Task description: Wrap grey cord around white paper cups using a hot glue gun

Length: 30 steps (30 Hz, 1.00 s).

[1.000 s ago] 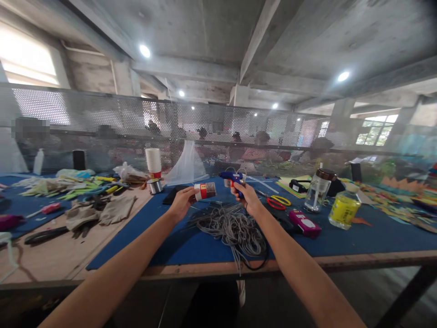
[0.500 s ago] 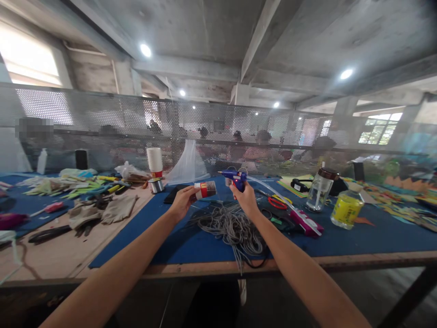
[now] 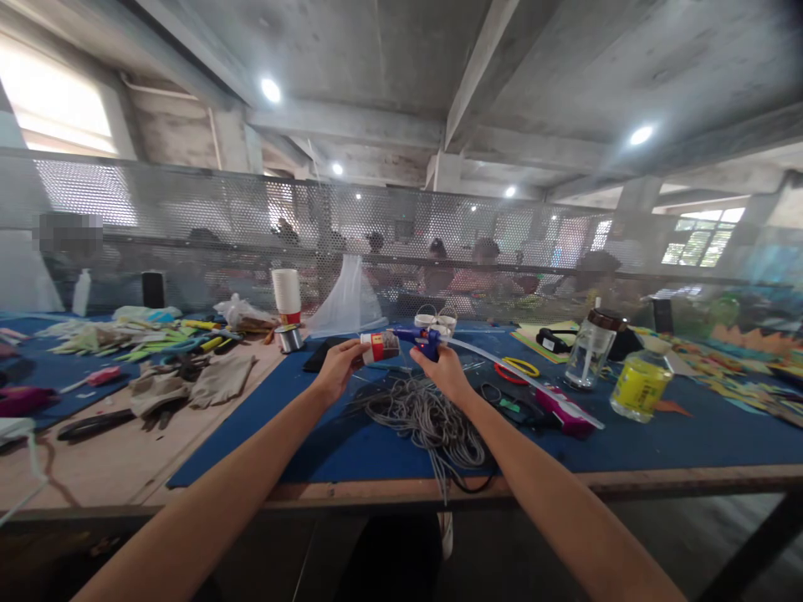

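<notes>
My left hand is closed around a paper cup with a red band, held on its side, its grey-brown end facing right. My right hand grips a blue hot glue gun, a long clear glue stick trailing from its back. The gun's nozzle points left at the cup's near rim; whether it touches cannot be made out. Below both hands lies a tangled heap of grey cord on the blue mat.
To the left stand stacked paper cups, a wire spool and work gloves. Scissors, a purple glue gun, a glass bottle and a yellow-labelled bottle are on the right. A mesh partition closes off the back.
My right hand has brought the glue gun left and slightly down, so its nozzle is now at the cup. A pair of white cups behind the gun has come into view. My left hand barely moved.
</notes>
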### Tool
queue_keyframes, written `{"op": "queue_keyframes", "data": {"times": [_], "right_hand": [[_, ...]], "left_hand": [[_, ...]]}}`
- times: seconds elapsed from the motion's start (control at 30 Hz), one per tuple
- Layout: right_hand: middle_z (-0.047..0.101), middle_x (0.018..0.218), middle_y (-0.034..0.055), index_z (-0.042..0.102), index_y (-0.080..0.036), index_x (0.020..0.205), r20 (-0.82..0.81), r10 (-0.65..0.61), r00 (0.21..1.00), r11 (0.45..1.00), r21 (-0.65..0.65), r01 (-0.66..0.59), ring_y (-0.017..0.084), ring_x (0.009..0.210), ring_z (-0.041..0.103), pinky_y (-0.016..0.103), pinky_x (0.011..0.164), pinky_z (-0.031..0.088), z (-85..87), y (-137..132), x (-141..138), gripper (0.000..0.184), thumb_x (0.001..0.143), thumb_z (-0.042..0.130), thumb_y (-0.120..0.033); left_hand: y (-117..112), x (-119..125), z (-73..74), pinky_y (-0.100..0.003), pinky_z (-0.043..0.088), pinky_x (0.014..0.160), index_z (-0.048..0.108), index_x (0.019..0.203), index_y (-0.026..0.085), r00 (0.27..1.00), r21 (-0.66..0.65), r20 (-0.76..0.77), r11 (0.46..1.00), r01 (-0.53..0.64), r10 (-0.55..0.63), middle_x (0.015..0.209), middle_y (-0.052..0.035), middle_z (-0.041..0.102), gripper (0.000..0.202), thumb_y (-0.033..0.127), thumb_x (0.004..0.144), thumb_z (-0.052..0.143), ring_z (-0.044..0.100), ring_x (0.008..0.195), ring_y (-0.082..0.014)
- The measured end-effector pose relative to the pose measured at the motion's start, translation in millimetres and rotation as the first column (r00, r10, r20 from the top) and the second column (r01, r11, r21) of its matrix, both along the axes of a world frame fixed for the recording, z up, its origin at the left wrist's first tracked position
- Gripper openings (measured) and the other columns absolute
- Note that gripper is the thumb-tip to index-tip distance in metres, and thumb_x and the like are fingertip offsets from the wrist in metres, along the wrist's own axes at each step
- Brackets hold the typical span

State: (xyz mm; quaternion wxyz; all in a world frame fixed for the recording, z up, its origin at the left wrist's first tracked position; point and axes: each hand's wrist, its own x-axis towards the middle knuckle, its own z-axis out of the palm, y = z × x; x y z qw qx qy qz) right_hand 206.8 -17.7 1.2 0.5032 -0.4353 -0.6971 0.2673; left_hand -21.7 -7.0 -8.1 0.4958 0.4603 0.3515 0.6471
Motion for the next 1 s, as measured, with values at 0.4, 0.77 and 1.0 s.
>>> {"op": "queue_keyframes", "data": {"times": [0.4,0.77,1.0], "right_hand": [[0.072,0.083,0.0062,0.071,-0.021,0.105,0.298,-0.191,0.935,0.951,0.294,0.1,0.026,0.082,0.066,0.031,0.073,0.047,-12.7,5.1,-1.6,0.045,0.086,0.057,-0.059],[0.073,0.087,0.0071,0.07,-0.022,0.108,0.343,-0.21,0.915,0.948,0.3,0.106,0.027,0.085,0.066,0.03,0.073,0.046,-10.2,1.5,-2.3,0.046,0.087,0.055,-0.06],[0.073,0.087,0.0077,0.071,-0.022,0.106,0.356,-0.218,0.908,0.948,0.299,0.11,0.027,0.084,0.067,0.029,0.071,0.045,-8.8,-0.5,-2.2,0.046,0.088,0.054,-0.06]], "left_hand": [[-4.3,2.1,3.1,-0.031,0.049,0.074,0.074,0.077,0.014,0.999,0.034,-0.037,0.999,-0.004,0.005,0.077,-0.0053,0.072,0.036,0.039,0.054,0.086,0.063,0.07,-0.0184],[-3.0,1.7,1.6,-0.032,0.05,0.079,0.076,0.083,0.013,0.999,0.049,-0.042,0.999,-0.009,0.011,0.081,-0.0073,0.074,0.04,0.039,0.055,0.086,0.066,0.075,-0.0203],[-1.9,0.8,0.7,-0.033,0.051,0.081,0.076,0.085,0.014,0.999,0.055,-0.051,0.998,-0.001,0.004,0.08,-0.0061,0.074,0.039,0.039,0.056,0.085,0.066,0.077,-0.0216]]}}
